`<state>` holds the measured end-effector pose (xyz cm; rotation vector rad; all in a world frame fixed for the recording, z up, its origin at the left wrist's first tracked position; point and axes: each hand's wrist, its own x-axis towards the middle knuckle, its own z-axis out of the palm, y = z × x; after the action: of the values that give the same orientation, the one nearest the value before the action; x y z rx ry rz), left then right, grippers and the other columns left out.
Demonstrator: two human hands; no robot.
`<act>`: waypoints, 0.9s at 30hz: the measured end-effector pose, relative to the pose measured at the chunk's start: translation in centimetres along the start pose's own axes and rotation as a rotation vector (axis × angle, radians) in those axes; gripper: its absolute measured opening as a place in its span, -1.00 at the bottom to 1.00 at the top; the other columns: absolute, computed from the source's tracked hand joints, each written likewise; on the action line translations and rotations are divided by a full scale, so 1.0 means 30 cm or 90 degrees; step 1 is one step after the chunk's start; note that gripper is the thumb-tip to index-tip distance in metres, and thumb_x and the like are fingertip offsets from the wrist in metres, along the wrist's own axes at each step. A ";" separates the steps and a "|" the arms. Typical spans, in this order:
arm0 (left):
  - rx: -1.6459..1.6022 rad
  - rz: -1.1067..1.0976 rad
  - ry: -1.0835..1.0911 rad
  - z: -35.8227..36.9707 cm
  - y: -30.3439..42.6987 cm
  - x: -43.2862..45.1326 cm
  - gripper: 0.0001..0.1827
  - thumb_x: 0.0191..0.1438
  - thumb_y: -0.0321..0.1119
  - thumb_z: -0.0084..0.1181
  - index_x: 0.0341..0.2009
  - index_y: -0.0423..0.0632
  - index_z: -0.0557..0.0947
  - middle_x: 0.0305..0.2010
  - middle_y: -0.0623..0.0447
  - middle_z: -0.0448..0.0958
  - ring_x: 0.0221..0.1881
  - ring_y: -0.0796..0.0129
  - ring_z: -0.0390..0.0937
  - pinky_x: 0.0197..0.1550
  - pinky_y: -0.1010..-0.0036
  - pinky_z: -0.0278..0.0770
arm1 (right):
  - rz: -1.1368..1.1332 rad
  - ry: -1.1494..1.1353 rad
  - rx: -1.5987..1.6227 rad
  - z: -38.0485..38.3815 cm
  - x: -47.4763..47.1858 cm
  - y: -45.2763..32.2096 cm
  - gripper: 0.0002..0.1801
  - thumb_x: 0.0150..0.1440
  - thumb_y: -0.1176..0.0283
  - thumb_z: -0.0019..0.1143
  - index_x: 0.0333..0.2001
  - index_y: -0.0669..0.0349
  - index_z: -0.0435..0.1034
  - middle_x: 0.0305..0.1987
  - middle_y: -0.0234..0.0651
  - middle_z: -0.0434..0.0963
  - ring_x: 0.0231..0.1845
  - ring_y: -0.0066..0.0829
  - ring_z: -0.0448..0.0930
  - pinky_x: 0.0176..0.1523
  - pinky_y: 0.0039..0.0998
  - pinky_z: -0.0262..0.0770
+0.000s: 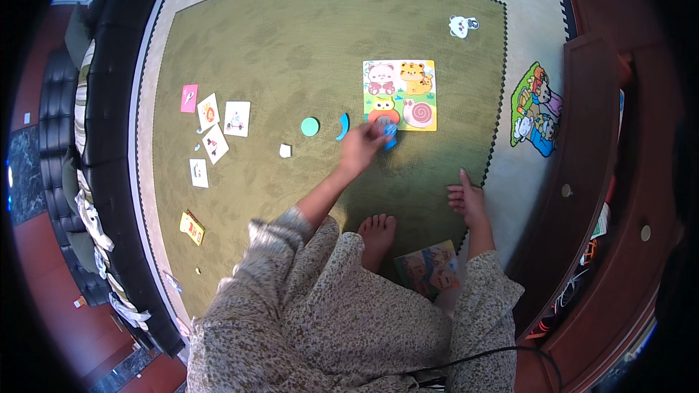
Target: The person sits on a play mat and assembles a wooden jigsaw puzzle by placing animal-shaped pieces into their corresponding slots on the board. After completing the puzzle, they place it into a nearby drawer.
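Observation:
Through the middle of the view my left hand (361, 146) reaches forward, its fingers holding a blue piece (390, 136) at the lower left edge of an animal picture board (427, 93). The board shows a bear, a tiger, an owl and a snail. Blurring hides how the fingers sit on the piece. Left of this hand lie a curved blue piece (343, 127), a green disc (309, 126) and a small white piece (285, 150). To the right, my right hand (467, 200) is held over the edge of the green rug (306, 38), fingers apart and holding nothing.
Several picture cards (237, 118) lie on the left, with a yellow box (192, 228) below them. A panda cutout (463, 27) is at the upper right. Near my bare foot (378, 237) rests a picture book or board (428, 267). A black sofa (112, 136) and brown cabinet (568, 147) flank the rug.

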<state>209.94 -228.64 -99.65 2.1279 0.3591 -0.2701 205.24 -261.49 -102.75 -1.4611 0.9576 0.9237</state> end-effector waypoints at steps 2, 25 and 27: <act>-0.020 0.073 0.054 0.086 0.128 0.106 -0.62 -0.04 -0.28 0.45 -0.27 -0.16 0.51 -0.42 -0.05 0.61 -0.37 0.09 0.60 -0.27 0.23 0.54 | -0.002 -0.003 0.008 -0.001 0.006 0.011 -0.24 0.13 -0.37 0.03 -0.37 0.20 0.62 -0.56 -0.42 0.59 -0.64 -0.56 0.56 -0.55 -0.53 0.39; 0.223 0.209 0.107 0.084 0.107 0.139 -0.56 -0.04 -0.12 0.42 -0.20 -0.10 0.54 -0.24 -0.06 0.55 -0.15 0.02 0.48 -0.04 0.18 0.41 | 0.002 -0.011 0.009 -0.003 0.007 0.010 -0.23 0.11 -0.39 0.03 -0.40 0.20 0.61 -0.55 -0.40 0.60 -0.63 -0.52 0.58 -0.55 -0.50 0.38; 0.163 0.105 0.126 0.042 0.062 0.096 -0.57 0.01 -0.13 0.40 -0.19 -0.12 0.53 -0.25 -0.07 0.54 -0.20 -0.01 0.48 -0.05 0.16 0.42 | 0.008 -0.013 0.008 -0.011 0.014 0.014 -0.23 0.11 -0.40 0.03 -0.39 0.19 0.62 -0.55 -0.40 0.60 -0.62 -0.52 0.58 -0.55 -0.50 0.38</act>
<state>213.22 -230.22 -99.85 2.4297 0.2723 -0.0090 205.02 -261.89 -103.26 -1.4331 0.9571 0.9387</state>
